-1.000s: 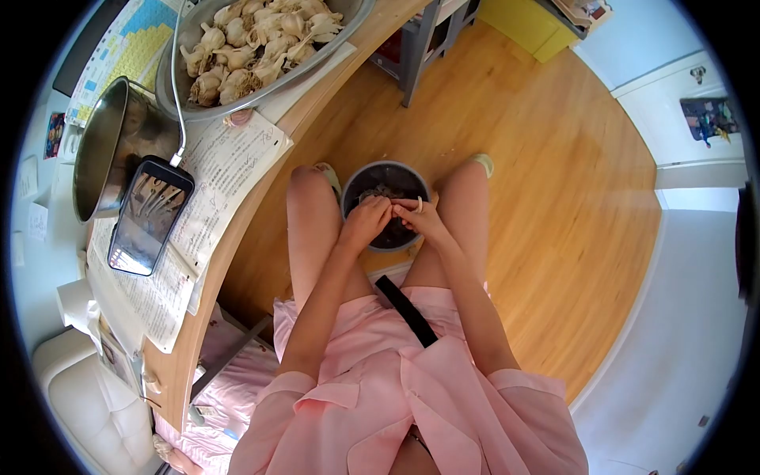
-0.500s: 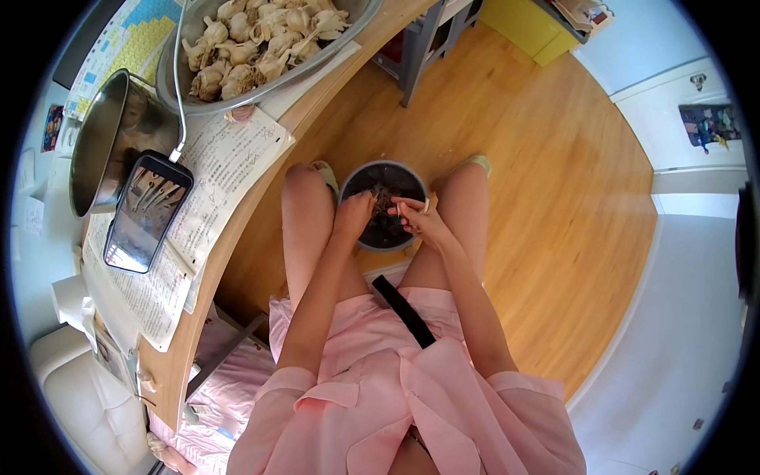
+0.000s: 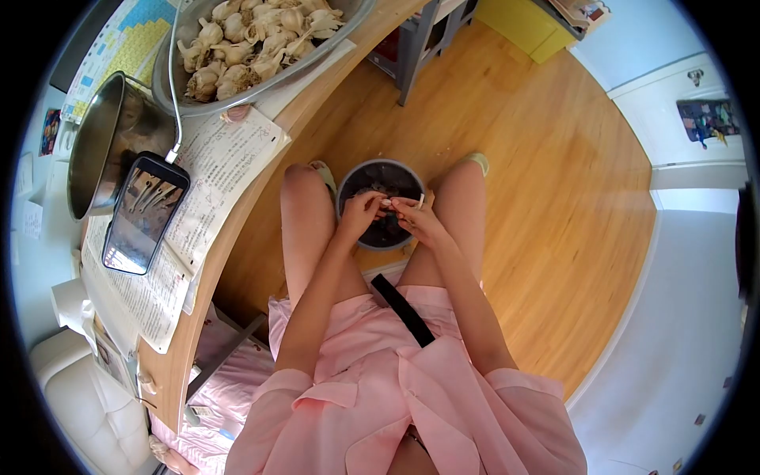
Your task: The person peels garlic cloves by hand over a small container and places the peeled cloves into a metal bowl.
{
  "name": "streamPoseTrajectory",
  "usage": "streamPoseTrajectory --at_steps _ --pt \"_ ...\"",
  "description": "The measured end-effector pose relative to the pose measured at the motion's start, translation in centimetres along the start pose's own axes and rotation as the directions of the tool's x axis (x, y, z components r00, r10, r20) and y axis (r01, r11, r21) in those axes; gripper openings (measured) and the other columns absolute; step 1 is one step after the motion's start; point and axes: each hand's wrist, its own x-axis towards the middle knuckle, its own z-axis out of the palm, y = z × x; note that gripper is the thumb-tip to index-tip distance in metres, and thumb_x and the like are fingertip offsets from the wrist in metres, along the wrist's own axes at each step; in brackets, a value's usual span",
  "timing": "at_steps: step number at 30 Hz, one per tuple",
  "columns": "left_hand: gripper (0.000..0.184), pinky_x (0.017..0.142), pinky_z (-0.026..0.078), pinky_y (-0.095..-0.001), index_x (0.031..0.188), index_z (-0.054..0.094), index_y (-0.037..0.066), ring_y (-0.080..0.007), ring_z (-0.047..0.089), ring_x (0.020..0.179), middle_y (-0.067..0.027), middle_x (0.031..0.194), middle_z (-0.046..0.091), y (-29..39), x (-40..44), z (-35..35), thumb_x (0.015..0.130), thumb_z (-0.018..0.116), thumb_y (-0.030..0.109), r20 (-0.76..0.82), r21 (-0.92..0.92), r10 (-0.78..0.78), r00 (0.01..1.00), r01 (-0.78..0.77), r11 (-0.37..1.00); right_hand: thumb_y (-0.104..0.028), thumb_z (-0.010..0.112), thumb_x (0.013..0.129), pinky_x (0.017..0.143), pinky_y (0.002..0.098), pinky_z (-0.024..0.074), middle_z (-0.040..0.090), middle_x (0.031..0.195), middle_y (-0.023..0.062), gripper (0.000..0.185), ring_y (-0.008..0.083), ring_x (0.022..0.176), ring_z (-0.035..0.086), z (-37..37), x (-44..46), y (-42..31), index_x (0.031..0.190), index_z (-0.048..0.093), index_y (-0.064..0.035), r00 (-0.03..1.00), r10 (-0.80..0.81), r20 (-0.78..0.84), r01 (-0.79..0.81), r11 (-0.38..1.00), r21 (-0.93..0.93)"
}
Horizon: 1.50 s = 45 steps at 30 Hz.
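Over a grey bucket [image 3: 340, 207] between my knees, both hands meet at the fingertips. My left hand [image 3: 360, 215] is closed in a pinch on a small whitish garlic clove [image 3: 386, 203]. My right hand [image 3: 421, 222] is closed as well, its fingertips close against the same clove. From its fingers sticks out a slim pale handle-like piece [image 3: 421, 200]; the rest of it is hidden. Dark scraps and some peelings lie in the bucket, partly covered by my hands.
On the desk [image 3: 207, 289] at left stand a metal basin of garlic bulbs [image 3: 237, 51], a steel pot [image 3: 99, 150] and a phone [image 3: 146, 212] on a cable. Printed sheets [image 3: 226, 158] lie under them. A yellow box [image 3: 522, 28] is on the floor at the back.
My hands have come together over the bucket. The left has lifted and turned toward the right, and the whitish clove now shows between the fingertips.
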Motion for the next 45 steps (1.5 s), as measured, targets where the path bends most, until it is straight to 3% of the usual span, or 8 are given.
streamPoseTrajectory --at_steps 3,6,12,21,27,33,39,45 --pt "0.017 0.063 0.053 -0.0238 0.102 0.061 0.0 -0.0134 0.064 0.077 -0.0089 0.082 0.066 1.1 -0.7 0.0 0.09 0.051 0.006 0.047 -0.19 0.091 0.995 -0.081 0.978 -0.024 0.066 0.083 0.055 0.0162 0.0392 0.056 0.073 -0.0048 0.022 0.0023 0.064 0.048 -0.1 0.6 0.6 0.098 0.065 -0.008 1.0 -0.011 -0.027 0.011 1.0 0.001" --pt "0.015 0.063 0.052 -0.0243 0.098 0.063 -0.001 -0.0138 0.064 0.076 -0.0079 0.081 0.066 1.8 -1.4 0.1 0.088 0.055 0.007 -0.001 -0.192 0.134 0.991 -0.132 0.972 -0.025 0.067 0.082 0.055 0.0166 0.0405 0.057 0.074 -0.0043 0.025 0.0027 0.064 0.05 0.0 1.0 0.8 0.099 0.064 -0.0077 0.998 -0.027 -0.054 0.028 0.999 0.025" --pt "0.012 0.067 0.05 -0.0219 0.091 0.065 -0.001 -0.0107 0.061 0.073 -0.0066 0.083 0.066 2.5 -2.0 -0.2 0.082 0.064 0.007 -0.037 0.119 0.271 0.962 -0.265 0.957 -0.026 0.066 0.083 0.056 0.0171 0.0392 0.057 0.079 -0.0047 0.028 0.0029 0.068 0.049 0.5 0.6 0.6 0.104 0.062 -0.0075 0.997 -0.053 -0.054 0.052 0.998 -0.022" --pt "0.009 0.068 0.05 -0.0223 0.089 0.064 -0.002 -0.0118 0.064 0.074 -0.0082 0.079 0.067 2.0 -2.1 -0.5 0.081 0.062 0.003 0.025 0.023 0.213 0.977 -0.214 0.977 -0.027 0.066 0.083 0.057 0.017 0.0387 0.058 0.081 -0.0043 0.031 0.0027 0.068 0.048 0.0 0.8 1.1 0.105 0.061 -0.0062 0.997 -0.05 -0.05 0.048 0.997 -0.053" --pt "0.008 0.064 0.05 -0.0246 0.09 0.058 -0.004 -0.0158 0.064 0.073 -0.0116 0.082 0.062 2.6 -2.7 0.0 0.085 0.056 0.003 0.033 0.255 0.325 0.945 -0.322 0.912 -0.029 0.066 0.083 0.058 0.017 0.0392 0.058 0.082 -0.0053 0.033 0.0022 0.069 0.049 0.3 0.4 0.8 0.106 0.062 -0.0066 1.0 -0.018 0.004 0.019 0.998 -0.061" --pt "0.008 0.06 0.047 -0.0324 0.086 0.051 -0.002 -0.0248 0.059 0.067 -0.0148 0.08 0.056 2.4 -2.1 0.1 0.085 0.055 0.005 -0.077 0.246 0.37 0.926 -0.342 0.907 -0.029 0.065 0.083 0.06 0.0176 0.0412 0.061 0.088 -0.0046 0.031 0.0023 0.069 0.049 0.1 0.4 0.9 0.106 0.063 -0.0083 0.999 -0.029 -0.018 0.026 0.993 -0.115" --pt "0.007 0.067 0.044 -0.0368 0.086 0.051 -0.001 -0.0326 0.055 0.078 -0.0162 0.083 0.053 2.7 -2.2 -0.1 0.085 0.054 0.005 0.003 0.351 0.456 0.89 -0.428 0.833 -0.027 0.065 0.084 0.059 0.0162 0.0409 0.062 0.092 -0.0042 0.03 0.0018 0.069 0.049 0.4 0.0 0.7 0.107 0.062 -0.0072 0.997 -0.023 0.068 0.032 0.991 -0.129" --pt "0.008 0.068 0.044 -0.0384 0.087 0.05 -0.001 -0.0334 0.055 0.078 -0.0162 0.083 0.053 2.6 -2.0 0.0 0.085 0.054 0.005 -0.049 0.394 0.466 0.883 -0.412 0.822 -0.023 0.065 0.084 0.057 0.0164 0.0393 0.062 0.093 -0.0035 0.031 0.0017 0.068 0.048 0.9 -0.5 0.2 0.11 0.061 -0.0057 0.995 -0.056 0.082 0.068 0.987 -0.145"
